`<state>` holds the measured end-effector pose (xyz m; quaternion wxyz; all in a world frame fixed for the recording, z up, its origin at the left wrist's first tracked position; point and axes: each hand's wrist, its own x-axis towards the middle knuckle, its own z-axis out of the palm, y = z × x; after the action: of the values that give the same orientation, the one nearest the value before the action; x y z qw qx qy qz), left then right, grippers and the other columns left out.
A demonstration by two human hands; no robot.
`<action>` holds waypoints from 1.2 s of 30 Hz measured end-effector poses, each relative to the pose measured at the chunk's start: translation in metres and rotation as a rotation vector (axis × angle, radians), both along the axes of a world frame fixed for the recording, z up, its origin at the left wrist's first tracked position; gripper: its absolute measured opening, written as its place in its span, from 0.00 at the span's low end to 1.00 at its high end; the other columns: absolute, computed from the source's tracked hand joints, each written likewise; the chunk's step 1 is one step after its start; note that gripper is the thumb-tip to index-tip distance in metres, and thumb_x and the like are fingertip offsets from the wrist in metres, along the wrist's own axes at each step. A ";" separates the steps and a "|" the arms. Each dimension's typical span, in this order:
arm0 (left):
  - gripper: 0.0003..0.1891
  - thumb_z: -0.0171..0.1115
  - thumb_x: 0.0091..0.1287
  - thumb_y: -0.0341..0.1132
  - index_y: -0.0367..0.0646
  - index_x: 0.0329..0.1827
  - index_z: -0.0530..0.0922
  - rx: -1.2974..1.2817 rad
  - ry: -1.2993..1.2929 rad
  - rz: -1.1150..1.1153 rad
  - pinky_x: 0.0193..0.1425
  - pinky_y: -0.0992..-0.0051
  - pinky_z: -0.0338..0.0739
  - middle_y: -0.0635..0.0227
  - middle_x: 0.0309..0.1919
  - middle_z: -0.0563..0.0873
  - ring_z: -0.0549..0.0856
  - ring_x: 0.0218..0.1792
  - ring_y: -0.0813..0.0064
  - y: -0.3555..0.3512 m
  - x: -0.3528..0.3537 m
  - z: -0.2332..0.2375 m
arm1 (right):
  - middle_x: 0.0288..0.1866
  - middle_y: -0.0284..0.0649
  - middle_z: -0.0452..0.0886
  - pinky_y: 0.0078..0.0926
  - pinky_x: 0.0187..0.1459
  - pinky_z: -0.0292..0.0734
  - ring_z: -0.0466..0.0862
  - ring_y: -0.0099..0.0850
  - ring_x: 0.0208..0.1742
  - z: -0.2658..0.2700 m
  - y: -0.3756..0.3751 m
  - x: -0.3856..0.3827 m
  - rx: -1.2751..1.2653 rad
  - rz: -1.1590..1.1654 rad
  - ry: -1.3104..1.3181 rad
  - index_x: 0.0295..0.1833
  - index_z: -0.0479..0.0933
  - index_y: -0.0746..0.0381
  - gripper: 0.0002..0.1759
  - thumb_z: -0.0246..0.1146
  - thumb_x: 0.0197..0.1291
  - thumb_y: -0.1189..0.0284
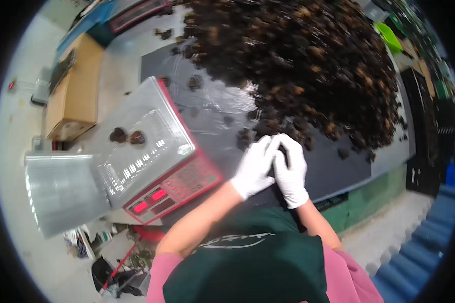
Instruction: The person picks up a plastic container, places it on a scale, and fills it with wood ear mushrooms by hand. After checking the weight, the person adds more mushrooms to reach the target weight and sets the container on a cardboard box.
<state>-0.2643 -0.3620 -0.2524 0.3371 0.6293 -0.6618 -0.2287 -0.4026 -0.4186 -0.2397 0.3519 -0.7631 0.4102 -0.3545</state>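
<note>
My left hand [256, 166] and my right hand [291, 169], both in white gloves, are close together at the near edge of a big heap of dark brown, glossy lumps [288, 60]. The fingertips of the two hands meet. On both hands the fingers are bent and drawn together, and whatever is between them is hidden. Just beyond the fingertips, loose lumps [302, 132] lie on the dark grey mat [212, 121]. To the left stands a red scale [187, 177] with a lit red display; two dark lumps [128, 136] rest on its plastic-covered pan [151, 129].
A clear plastic sheet or bag [63, 189] hangs off the scale's left side. A cardboard box [78, 91] stands at the far left. Beyond the heap at right is a bright green scoop-like thing [388, 38]. Blue ridged material [419, 252] lies at lower right.
</note>
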 end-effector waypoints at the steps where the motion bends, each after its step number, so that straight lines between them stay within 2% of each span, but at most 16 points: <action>1: 0.52 0.78 0.49 0.31 0.33 0.81 0.62 -0.013 0.071 0.027 0.73 0.52 0.73 0.42 0.70 0.74 0.76 0.68 0.41 0.000 0.000 0.002 | 0.62 0.49 0.85 0.37 0.66 0.79 0.85 0.43 0.63 0.008 -0.003 0.003 0.121 -0.021 -0.019 0.65 0.82 0.63 0.20 0.65 0.68 0.77; 2: 0.53 0.77 0.49 0.30 0.33 0.81 0.62 -0.033 0.141 0.056 0.74 0.52 0.73 0.43 0.70 0.74 0.75 0.68 0.41 0.002 -0.001 0.004 | 0.61 0.48 0.86 0.35 0.65 0.79 0.86 0.41 0.62 0.018 -0.006 0.006 0.242 -0.035 -0.032 0.64 0.82 0.64 0.18 0.63 0.69 0.79; 4: 0.53 0.77 0.49 0.29 0.35 0.82 0.61 -0.087 0.179 0.087 0.74 0.53 0.73 0.44 0.69 0.74 0.74 0.70 0.41 0.001 -0.001 0.017 | 0.61 0.45 0.86 0.32 0.65 0.79 0.86 0.36 0.62 0.023 -0.011 0.012 0.137 0.021 -0.090 0.63 0.81 0.65 0.17 0.61 0.71 0.82; 6: 0.52 0.77 0.50 0.27 0.36 0.83 0.61 -0.107 0.232 0.123 0.72 0.54 0.75 0.45 0.66 0.76 0.75 0.70 0.42 0.006 0.006 0.043 | 0.59 0.44 0.86 0.31 0.65 0.78 0.85 0.32 0.61 0.047 -0.009 0.024 0.211 0.056 -0.186 0.62 0.81 0.67 0.16 0.60 0.72 0.82; 8: 0.53 0.78 0.50 0.26 0.36 0.82 0.61 -0.248 0.203 0.233 0.72 0.55 0.76 0.45 0.67 0.77 0.78 0.68 0.42 0.015 0.022 0.065 | 0.59 0.44 0.86 0.32 0.65 0.78 0.85 0.33 0.60 0.078 -0.009 0.049 0.173 0.158 -0.229 0.62 0.81 0.67 0.16 0.60 0.71 0.82; 12: 0.49 0.80 0.48 0.25 0.30 0.78 0.67 -0.438 0.003 0.373 0.73 0.56 0.75 0.45 0.66 0.80 0.80 0.67 0.43 0.054 0.092 0.122 | 0.57 0.46 0.87 0.33 0.63 0.80 0.87 0.38 0.58 0.130 0.005 0.129 0.066 0.427 -0.283 0.60 0.83 0.65 0.16 0.64 0.67 0.81; 14: 0.51 0.81 0.47 0.27 0.34 0.79 0.67 -0.480 -0.192 0.481 0.71 0.57 0.78 0.46 0.66 0.80 0.82 0.65 0.44 0.084 0.130 0.139 | 0.56 0.46 0.87 0.34 0.62 0.81 0.87 0.40 0.58 0.135 0.019 0.178 -0.004 0.566 -0.361 0.59 0.83 0.63 0.16 0.67 0.66 0.80; 17: 0.48 0.81 0.47 0.25 0.36 0.77 0.70 -0.428 -0.352 0.575 0.63 0.62 0.82 0.49 0.61 0.82 0.86 0.58 0.49 0.132 0.179 0.148 | 0.54 0.44 0.87 0.36 0.57 0.83 0.87 0.44 0.56 0.132 0.043 0.235 -0.093 0.732 -0.442 0.58 0.82 0.60 0.16 0.69 0.66 0.74; 22: 0.44 0.82 0.49 0.37 0.42 0.73 0.74 -0.113 -0.440 0.584 0.69 0.60 0.77 0.55 0.64 0.81 0.82 0.63 0.51 0.192 0.229 0.122 | 0.44 0.41 0.84 0.45 0.56 0.76 0.83 0.44 0.50 0.085 0.038 0.276 -0.515 0.853 -0.031 0.52 0.84 0.55 0.13 0.69 0.63 0.65; 24: 0.44 0.83 0.50 0.41 0.43 0.73 0.75 -0.076 -0.450 0.613 0.70 0.59 0.76 0.56 0.65 0.81 0.81 0.63 0.52 0.203 0.235 0.122 | 0.45 0.41 0.85 0.44 0.60 0.74 0.84 0.43 0.52 0.100 0.031 0.270 -0.593 0.790 -0.091 0.47 0.85 0.55 0.11 0.70 0.61 0.65; 26: 0.44 0.84 0.51 0.45 0.44 0.72 0.76 -0.086 -0.451 0.646 0.70 0.59 0.75 0.56 0.66 0.80 0.80 0.63 0.53 0.211 0.235 0.125 | 0.46 0.42 0.87 0.44 0.62 0.75 0.84 0.45 0.54 0.100 0.020 0.269 -0.503 0.797 -0.132 0.47 0.86 0.57 0.10 0.70 0.61 0.67; 27: 0.46 0.85 0.52 0.48 0.44 0.74 0.75 -0.087 -0.359 0.649 0.72 0.59 0.75 0.57 0.67 0.80 0.80 0.65 0.54 0.216 0.239 0.123 | 0.46 0.44 0.87 0.44 0.59 0.79 0.85 0.48 0.52 0.102 0.012 0.270 -0.311 0.884 -0.221 0.48 0.86 0.60 0.11 0.70 0.61 0.69; 28: 0.45 0.85 0.53 0.48 0.44 0.74 0.75 -0.106 -0.293 0.667 0.73 0.60 0.74 0.57 0.67 0.80 0.79 0.66 0.55 0.220 0.241 0.120 | 0.45 0.44 0.87 0.40 0.52 0.82 0.87 0.44 0.48 0.101 0.005 0.271 -0.359 0.863 -0.259 0.50 0.85 0.63 0.11 0.69 0.65 0.70; 30: 0.45 0.84 0.55 0.48 0.43 0.76 0.75 -0.144 -0.156 0.702 0.75 0.62 0.73 0.58 0.69 0.80 0.79 0.69 0.58 0.226 0.244 0.113 | 0.46 0.41 0.87 0.33 0.49 0.82 0.87 0.34 0.46 0.110 0.003 0.259 0.253 0.764 -0.167 0.51 0.85 0.64 0.11 0.67 0.70 0.70; 32: 0.36 0.76 0.68 0.47 0.43 0.77 0.76 -0.183 0.111 0.720 0.76 0.65 0.71 0.59 0.71 0.79 0.78 0.71 0.63 0.230 0.247 0.113 | 0.48 0.36 0.89 0.24 0.53 0.79 0.84 0.22 0.47 0.104 -0.011 0.255 0.348 0.735 -0.219 0.55 0.86 0.64 0.11 0.62 0.77 0.71; 36: 0.29 0.63 0.79 0.50 0.40 0.75 0.77 -0.164 0.448 0.822 0.76 0.68 0.70 0.63 0.68 0.83 0.80 0.69 0.69 0.230 0.252 0.130 | 0.50 0.36 0.91 0.23 0.60 0.77 0.85 0.21 0.52 0.100 -0.031 0.244 0.443 0.648 -0.286 0.56 0.86 0.68 0.14 0.61 0.79 0.69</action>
<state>-0.0124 -0.1321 -0.1224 0.5826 0.7455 -0.2850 -0.1533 -0.1582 -0.4497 -0.1398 0.6543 -0.7016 0.1620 -0.2310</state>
